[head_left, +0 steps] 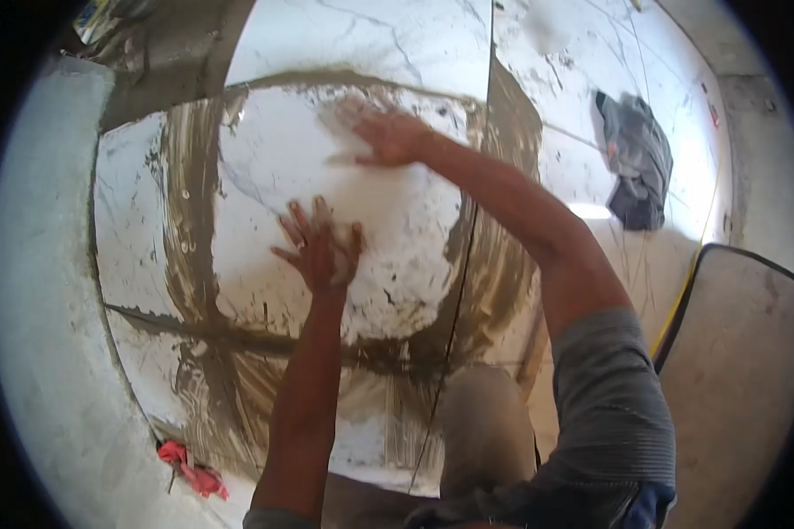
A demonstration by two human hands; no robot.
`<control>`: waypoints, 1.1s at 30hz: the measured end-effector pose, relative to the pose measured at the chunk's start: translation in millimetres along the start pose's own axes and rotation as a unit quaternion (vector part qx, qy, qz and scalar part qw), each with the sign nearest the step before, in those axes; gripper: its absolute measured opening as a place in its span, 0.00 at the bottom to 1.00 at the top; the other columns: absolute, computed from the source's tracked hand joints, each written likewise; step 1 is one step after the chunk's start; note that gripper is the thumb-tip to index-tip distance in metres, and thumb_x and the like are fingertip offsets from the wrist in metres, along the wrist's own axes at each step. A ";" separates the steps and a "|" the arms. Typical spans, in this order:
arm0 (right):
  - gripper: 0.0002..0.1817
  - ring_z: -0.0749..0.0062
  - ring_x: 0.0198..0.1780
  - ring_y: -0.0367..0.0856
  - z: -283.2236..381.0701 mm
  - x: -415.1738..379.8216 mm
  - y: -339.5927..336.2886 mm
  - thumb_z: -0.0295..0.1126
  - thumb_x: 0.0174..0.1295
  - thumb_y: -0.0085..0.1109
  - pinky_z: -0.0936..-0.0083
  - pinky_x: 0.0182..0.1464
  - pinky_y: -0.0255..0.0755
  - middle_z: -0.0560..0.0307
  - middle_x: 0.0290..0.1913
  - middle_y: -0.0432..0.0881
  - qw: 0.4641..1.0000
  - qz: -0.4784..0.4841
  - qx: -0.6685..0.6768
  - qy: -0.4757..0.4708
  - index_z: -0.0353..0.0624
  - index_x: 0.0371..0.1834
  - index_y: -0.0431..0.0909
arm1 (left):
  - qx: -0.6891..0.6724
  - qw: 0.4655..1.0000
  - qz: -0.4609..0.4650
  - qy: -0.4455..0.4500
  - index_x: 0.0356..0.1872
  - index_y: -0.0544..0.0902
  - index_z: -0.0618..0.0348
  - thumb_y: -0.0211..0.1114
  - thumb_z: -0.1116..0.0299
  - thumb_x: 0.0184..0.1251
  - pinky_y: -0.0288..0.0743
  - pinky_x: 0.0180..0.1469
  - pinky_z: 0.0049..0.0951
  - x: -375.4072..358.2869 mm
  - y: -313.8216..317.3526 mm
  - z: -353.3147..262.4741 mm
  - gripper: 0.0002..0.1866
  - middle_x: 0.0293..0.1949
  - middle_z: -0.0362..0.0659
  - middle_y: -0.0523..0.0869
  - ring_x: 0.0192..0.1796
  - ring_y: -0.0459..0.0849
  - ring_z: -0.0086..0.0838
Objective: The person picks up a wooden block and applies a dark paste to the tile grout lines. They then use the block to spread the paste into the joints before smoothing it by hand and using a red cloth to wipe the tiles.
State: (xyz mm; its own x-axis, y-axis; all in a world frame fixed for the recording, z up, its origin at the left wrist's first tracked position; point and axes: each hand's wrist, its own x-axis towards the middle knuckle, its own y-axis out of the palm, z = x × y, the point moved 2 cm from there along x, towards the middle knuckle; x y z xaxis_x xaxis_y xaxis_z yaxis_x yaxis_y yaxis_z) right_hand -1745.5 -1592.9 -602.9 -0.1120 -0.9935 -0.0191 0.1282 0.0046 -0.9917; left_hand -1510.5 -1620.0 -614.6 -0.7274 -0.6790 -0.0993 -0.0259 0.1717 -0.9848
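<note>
Before me lies a white marble-look floor tile [265, 159], its joints smeared all round with grey-brown grout [190, 203]. My left hand [322, 247] rests on the tile near its middle, fingers spread and holding nothing. Farther up on the same tile, my right hand [384, 132] is blurred by motion. Its fingers look stretched out flat over the surface, and no tool shows in it. Specks and patches of grout dot the tile's lower right part.
A grey cloth or garment [635, 159] lies on tiles at the right. A red rag [192, 470] is at the lower left. Concrete wall [44, 264] borders the left side. A yellow line [679, 309] and a black cable [750, 254] run along the right. My knee [485, 423] is below.
</note>
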 end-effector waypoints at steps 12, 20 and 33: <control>0.45 0.63 0.77 0.43 25.1 29.9 25.7 0.66 0.64 0.34 0.55 0.75 0.31 0.51 0.76 0.47 0.999 -0.019 0.027 -0.027 0.43 0.74 0.47 | -0.046 0.998 -0.037 0.008 0.71 0.57 0.42 0.55 0.35 0.58 0.30 0.62 0.77 1.0 4.1 6.6 0.42 0.73 0.56 0.48 0.74 0.42 0.60; 0.44 0.55 0.76 0.42 81.9 -37.8 34.5 0.64 0.66 0.31 0.53 0.75 0.31 0.47 0.76 0.46 0.999 -0.022 0.011 0.024 0.39 0.74 0.45 | 0.010 0.995 -0.087 0.037 0.71 0.60 0.44 0.55 0.35 0.59 0.34 0.68 0.68 -12.8 9.9 16.7 0.41 0.74 0.50 0.51 0.75 0.44 0.51; 0.40 0.55 0.76 0.45 80.0 -41.7 35.7 0.60 0.68 0.34 0.55 0.74 0.37 0.46 0.75 0.49 0.998 -0.058 -0.018 0.033 0.41 0.73 0.49 | -0.256 0.965 0.050 0.029 0.73 0.53 0.49 0.48 0.36 0.65 0.34 0.71 0.58 -21.2 -14.8 95.1 0.41 0.75 0.50 0.45 0.76 0.42 0.45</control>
State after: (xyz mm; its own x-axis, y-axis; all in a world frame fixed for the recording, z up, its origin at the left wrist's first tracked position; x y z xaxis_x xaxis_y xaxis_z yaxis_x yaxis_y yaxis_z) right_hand -1657.5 -1560.3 -627.4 -0.1894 -0.9779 0.0887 0.0750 -0.1044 -0.9917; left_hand -1429.5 -1676.0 -611.5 -0.7803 -0.6022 -0.1684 -0.2779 0.5752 -0.7693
